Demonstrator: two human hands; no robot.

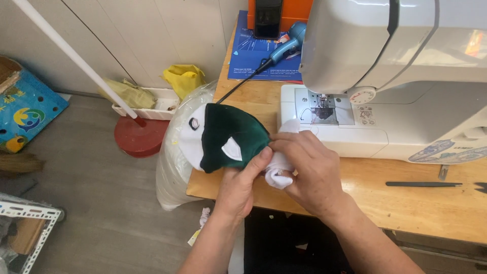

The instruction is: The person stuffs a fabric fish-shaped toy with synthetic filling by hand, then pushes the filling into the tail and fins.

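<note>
My left hand (242,183) pinches the edge of a dark green and white plush fabric piece (228,137) that lies over the wooden table's left end. White patches sit on the green velvet. My right hand (310,170) grips the white part of the same piece (278,177), fingers curled around it. Both hands meet just in front of the white sewing machine (385,76), left of its needle plate (324,112).
A wooden table (406,198) carries black tweezers (423,184), a blue tool with a black cord (284,46) on a blue mat, and an orange box (279,12). A clear bag of stuffing (172,167), a red base (139,136) and yellow cloths (183,78) lie on the floor at left.
</note>
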